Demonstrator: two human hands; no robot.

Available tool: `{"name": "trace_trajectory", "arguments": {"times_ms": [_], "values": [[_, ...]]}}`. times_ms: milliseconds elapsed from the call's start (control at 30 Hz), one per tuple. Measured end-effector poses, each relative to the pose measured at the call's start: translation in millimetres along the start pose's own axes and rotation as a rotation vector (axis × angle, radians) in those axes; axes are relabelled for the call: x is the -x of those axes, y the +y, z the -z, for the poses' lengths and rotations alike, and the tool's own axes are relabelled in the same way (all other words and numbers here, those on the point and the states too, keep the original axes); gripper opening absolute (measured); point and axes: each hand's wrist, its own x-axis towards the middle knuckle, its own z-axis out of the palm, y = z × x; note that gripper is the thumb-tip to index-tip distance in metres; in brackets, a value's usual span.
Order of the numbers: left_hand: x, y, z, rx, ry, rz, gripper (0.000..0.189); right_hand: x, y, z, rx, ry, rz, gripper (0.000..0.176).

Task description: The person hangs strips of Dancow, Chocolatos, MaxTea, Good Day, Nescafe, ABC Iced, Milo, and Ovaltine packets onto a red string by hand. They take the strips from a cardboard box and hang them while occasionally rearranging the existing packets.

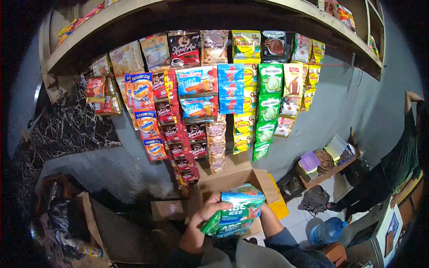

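Green and blue ABC Iced drink sachets (237,212) are bunched together in front of me, over an open cardboard box. My left hand (211,206) is closed on their left side, thumb across the front. At the right edge, my right hand (264,211) holds them from behind; most of its fingers are hidden by the sachets. The open cardboard box (225,182) stands behind and below, against the wall. Above it hang strips of sachets, among them blue Ovaltine (143,91), green Chocolatos (270,80) and brown coffee strips (216,147).
A wooden shelf (107,20) curves across the top. Another person (397,152) is at the right, one arm raised. A blue water jug (328,231) is on the tiled floor near a low rack with a purple container (309,161). A smaller cardboard box (167,210) lies left of the open one.
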Motion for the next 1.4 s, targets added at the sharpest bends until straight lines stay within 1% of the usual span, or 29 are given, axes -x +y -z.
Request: {"name": "trace_trajectory", "arguments": {"times_ms": [33,67,133,200,267,300,333,367,400,467,533,567,600,633,700,733,800,833,867,967,1033,1100,1167,1233,1267,1300,1333,1367,1400], "values": [[3,-5,1,0.006,-0.016,0.003,0.036,21,-6,-87,0.449,0.079,-0.014,0.033],[5,-10,2,0.011,-0.036,0.005,0.039,33,-19,-116,-0.068,0.051,-0.144,0.036],[14,-22,-6,0.064,-0.088,0.083,0.047,30,-29,-93,-0.230,-0.002,-0.094,0.041],[27,-7,-24,-0.062,-0.171,0.258,0.053,35,-52,-117,-0.106,0.027,-0.111,0.036],[28,7,-30,-0.156,-0.379,0.353,0.045,31,-56,-105,-0.189,-0.043,-0.380,0.039],[24,7,-22,-0.154,-0.378,0.365,0.045,31,-46,-105,-0.132,0.039,-0.393,0.045],[17,7,-12,-0.222,-0.543,0.485,0.050,31,-33,-110,-0.074,0.119,-0.406,0.051],[13,8,-6,-0.290,-0.709,0.603,0.055,30,-26,-111,-0.108,0.012,-0.412,0.055],[14,7,-5,-0.297,-0.712,0.609,0.055,26,-17,-118,-0.029,0.151,-0.250,0.048],[10,17,-17,-0.264,-0.602,0.537,0.057,14,-28,-121,-0.001,0.262,-0.339,0.026],[2,15,-17,-0.282,-0.660,0.584,0.058,4,-58,-129,0.037,0.306,-0.182,0.020],[4,6,-15,-0.246,-0.604,0.520,0.058,4,-76,-131,0.061,0.337,-0.078,0.018],[2,0,-14,-0.210,-0.546,0.458,0.058,-4,-91,-94,0.037,0.132,0.024,0.012],[-3,1,-20,-0.209,-0.545,0.462,0.058,-4,-105,-83,0.014,0.233,0.171,0.010],[-16,4,-35,-0.072,-0.479,0.414,0.052,19,-143,-93,-0.127,0.231,0.212,0.016],[-23,1,-37,-0.072,-0.477,0.414,0.052,32,-156,-99,-0.176,0.246,0.322,0.019],[-44,-4,-39,-0.324,-0.538,0.364,0.026,61,-188,-111,-0.154,0.153,0.423,0.026],[-54,-12,-36,-0.473,-0.636,0.259,0.023,70,-205,-104,-0.150,0.215,0.496,0.029],[-65,-12,-41,-0.692,-0.643,0.193,0.030,77,-223,-100,-0.145,0.274,0.571,0.033],[-100,-6,-65,-0.731,-0.643,0.229,0.035,88,-280,-118,-0.101,0.169,0.656,0.045],[-124,-1,-74,-0.849,-0.549,0.091,0.037,96,-314,-153,0.159,0.073,0.758,0.064],[-145,-3,-60,-0.542,-0.213,-0.175,0.033,97,-343,-196,0.407,-0.061,0.844,0.084],[-153,9,-58,-0.497,0.197,-0.205,0.045,91,-343,-221,0.493,-0.132,0.845,0.086],[-170,10,-71,-0.182,0.160,-0.289,0.059,76,-344,-221,0.953,-0.219,0.989,0.083],[-177,13,-92,-0.183,0.167,-0.285,0.059,69,-338,-220,1.111,-0.249,1.080,0.079],[-185,20,-129,-0.149,0.340,-0.403,0.058,69,-335,-220,1.210,-0.372,1.058,0.076],[-192,27,-165,-0.118,0.509,-0.526,0.056,75,-335,-226,1.298,-0.437,0.908,0.078],[-198,30,-182,-0.083,0.677,-0.655,0.055,70,-338,-223,1.320,-0.454,0.909,0.072],[-201,30,-180,-0.085,0.679,-0.669,0.055,65,-343,-221,1.346,-0.476,0.910,0.065]]}}
